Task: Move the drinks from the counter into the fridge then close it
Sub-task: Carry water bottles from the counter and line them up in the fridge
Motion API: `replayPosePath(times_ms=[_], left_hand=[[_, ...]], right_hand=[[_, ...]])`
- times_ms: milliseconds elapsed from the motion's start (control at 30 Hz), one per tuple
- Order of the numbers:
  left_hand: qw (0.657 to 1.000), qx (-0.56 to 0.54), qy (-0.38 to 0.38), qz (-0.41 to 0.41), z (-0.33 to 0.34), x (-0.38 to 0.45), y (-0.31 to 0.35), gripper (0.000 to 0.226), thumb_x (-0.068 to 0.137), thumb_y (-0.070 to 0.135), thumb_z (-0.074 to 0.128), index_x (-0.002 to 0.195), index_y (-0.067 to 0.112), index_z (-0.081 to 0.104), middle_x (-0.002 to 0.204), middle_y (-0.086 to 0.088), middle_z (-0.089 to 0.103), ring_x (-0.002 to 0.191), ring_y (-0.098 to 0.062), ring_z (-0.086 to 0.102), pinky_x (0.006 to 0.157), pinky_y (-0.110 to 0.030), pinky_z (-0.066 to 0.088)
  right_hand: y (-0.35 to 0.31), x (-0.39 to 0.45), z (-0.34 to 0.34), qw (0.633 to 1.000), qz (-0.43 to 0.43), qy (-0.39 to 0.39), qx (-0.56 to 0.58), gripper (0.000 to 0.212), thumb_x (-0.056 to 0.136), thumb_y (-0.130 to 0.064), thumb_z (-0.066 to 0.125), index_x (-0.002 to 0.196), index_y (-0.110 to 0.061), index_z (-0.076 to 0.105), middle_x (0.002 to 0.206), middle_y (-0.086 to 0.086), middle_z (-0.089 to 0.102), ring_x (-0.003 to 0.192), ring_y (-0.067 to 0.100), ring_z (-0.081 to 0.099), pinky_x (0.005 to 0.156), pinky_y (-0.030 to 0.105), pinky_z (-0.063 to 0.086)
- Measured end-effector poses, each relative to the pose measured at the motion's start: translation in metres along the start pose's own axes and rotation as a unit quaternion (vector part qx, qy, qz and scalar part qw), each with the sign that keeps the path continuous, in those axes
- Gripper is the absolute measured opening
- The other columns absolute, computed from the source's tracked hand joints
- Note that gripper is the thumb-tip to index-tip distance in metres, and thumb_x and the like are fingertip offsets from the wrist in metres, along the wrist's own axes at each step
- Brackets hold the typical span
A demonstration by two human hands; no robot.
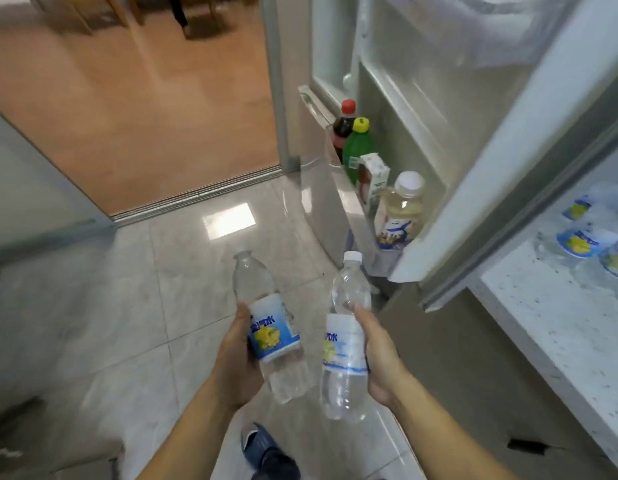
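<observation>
While the left hand (236, 355) and right hand (380, 358) each wrap a full water bottle (273, 327) at its label, before the open fridge door (473, 188), the thin plastic looks slick and squashy; label-height grips seem safest

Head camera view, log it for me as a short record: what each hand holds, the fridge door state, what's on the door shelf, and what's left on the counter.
left hand: grips a clear water bottle, cap away from the person
right hand: grips a second water bottle, white cap up
fridge door: open
door shelf: red-capped dark soda, yellow-capped green bottle, small carton, white-capped pale drink
counter: several same-label bottles remain, lying at the right edge
task state: unfinished
</observation>
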State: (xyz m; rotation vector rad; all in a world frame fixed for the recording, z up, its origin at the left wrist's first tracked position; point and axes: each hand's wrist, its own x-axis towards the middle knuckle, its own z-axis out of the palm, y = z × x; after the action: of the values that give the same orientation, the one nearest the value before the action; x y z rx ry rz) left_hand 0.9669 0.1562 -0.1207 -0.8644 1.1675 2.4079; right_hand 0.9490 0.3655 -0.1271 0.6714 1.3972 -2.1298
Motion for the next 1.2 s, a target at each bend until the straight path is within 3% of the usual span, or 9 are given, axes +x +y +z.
replayPosePath(times_ms=[100, 200, 233, 433, 533, 733, 933, 1033, 1200], left_hand=[[1.0, 0.018, -0.001, 0.006, -0.039, 0.009, 0.049, 0.065, 0.078, 0.061, 0.054, 0.113, 0.009, 0.072, 0.111, -0.019, 0.073, 0.095, -0.036, 0.072, 0.076, -0.046, 0.06], [0.998, 0.062, 0.005, 0.024, -0.067, 0.019, 0.098, 0.054, 0.073, 0.055, 0.063, 0.1, 0.01, 0.078, 0.098, -0.017, 0.076, 0.08, -0.03, 0.075, 0.061, -0.036, 0.06], [0.997, 0.07, 0.008, 0.027, -0.073, 0.021, 0.115, 0.055, 0.072, 0.054, 0.065, 0.104, 0.01, 0.076, 0.099, -0.016, 0.076, 0.081, -0.029, 0.075, 0.061, -0.036, 0.06], [0.986, 0.125, 0.063, 0.091, -0.101, 0.054, 0.2, 0.062, 0.077, 0.051, 0.065, 0.126, 0.013, 0.059, 0.112, -0.018, 0.072, 0.101, -0.038, 0.07, 0.079, -0.049, 0.059], [0.976, 0.158, 0.09, 0.12, -0.106, 0.084, 0.233, 0.048, 0.083, 0.046, 0.063, 0.121, 0.017, 0.059, 0.103, -0.012, 0.074, 0.091, -0.029, 0.073, 0.068, -0.038, 0.061], [0.958, 0.228, 0.087, 0.151, -0.096, 0.168, 0.312, 0.049, 0.076, 0.046, 0.066, 0.116, 0.019, 0.054, 0.094, -0.006, 0.074, 0.079, -0.018, 0.075, 0.061, -0.025, 0.058], [0.949, 0.255, 0.071, 0.172, -0.057, 0.264, 0.402, 0.047, 0.084, 0.038, 0.07, 0.124, 0.023, 0.051, 0.111, -0.011, 0.069, 0.095, -0.025, 0.072, 0.076, -0.034, 0.061], [0.948, 0.257, 0.057, 0.179, -0.032, 0.31, 0.442, 0.058, 0.08, 0.037, 0.074, 0.13, 0.023, 0.049, 0.113, -0.009, 0.068, 0.099, -0.026, 0.07, 0.082, -0.037, 0.06], [0.951, 0.259, 0.012, 0.171, 0.008, 0.384, 0.49, 0.06, 0.072, 0.04, 0.075, 0.125, 0.025, 0.053, 0.108, -0.01, 0.07, 0.093, -0.026, 0.073, 0.074, -0.034, 0.061]], right_hand=[[-0.009, 0.029, 0.06, 0.995, 0.053, -0.056, 0.058, 0.045, 0.072, -0.049, 0.068, 0.091, -0.01, 0.081, 0.094, 0.021, 0.075, 0.076, 0.032, 0.074, 0.067, 0.041, 0.061], [-0.013, 0.06, 0.112, 0.989, 0.071, -0.091, 0.095, 0.057, 0.071, -0.052, 0.071, 0.096, -0.001, 0.078, 0.094, 0.019, 0.072, 0.08, 0.034, 0.07, 0.087, 0.051, 0.057], [-0.015, 0.07, 0.129, 0.988, 0.079, -0.101, 0.085, 0.06, 0.071, -0.052, 0.072, 0.1, 0.0, 0.076, 0.094, 0.019, 0.07, 0.082, 0.034, 0.068, 0.091, 0.052, 0.053], [-0.031, 0.122, 0.219, 0.985, 0.095, -0.144, 0.019, 0.07, 0.073, -0.048, 0.072, 0.127, -0.005, 0.061, 0.095, 0.02, 0.07, 0.077, 0.031, 0.07, 0.078, 0.045, 0.059], [-0.047, 0.158, 0.249, 0.986, 0.075, -0.147, -0.006, 0.078, 0.074, -0.051, 0.071, 0.136, -0.007, 0.052, 0.097, 0.018, 0.069, 0.079, 0.029, 0.07, 0.076, 0.045, 0.058], [-0.092, 0.253, 0.298, 0.989, -0.028, -0.098, -0.104, 0.062, 0.07, -0.042, 0.082, 0.121, -0.015, 0.062, 0.104, 0.016, 0.075, 0.088, 0.033, 0.074, 0.075, 0.043, 0.06], [-0.178, 0.346, 0.335, 0.986, -0.116, -0.073, -0.09, 0.043, 0.076, -0.036, 0.076, 0.116, -0.021, 0.067, 0.102, 0.012, 0.076, 0.091, 0.031, 0.075, 0.07, 0.039, 0.06], [-0.223, 0.381, 0.347, 0.986, -0.141, -0.041, -0.084, 0.027, 0.074, -0.036, 0.078, 0.099, -0.027, 0.072, 0.095, 0.012, 0.076, 0.085, 0.03, 0.076, 0.066, 0.036, 0.06], [-0.281, 0.434, 0.351, 0.977, -0.201, 0.037, -0.065, 0.043, 0.067, -0.036, 0.081, 0.106, -0.022, 0.068, 0.094, 0.01, 0.076, 0.084, 0.028, 0.076, 0.067, 0.037, 0.061]])
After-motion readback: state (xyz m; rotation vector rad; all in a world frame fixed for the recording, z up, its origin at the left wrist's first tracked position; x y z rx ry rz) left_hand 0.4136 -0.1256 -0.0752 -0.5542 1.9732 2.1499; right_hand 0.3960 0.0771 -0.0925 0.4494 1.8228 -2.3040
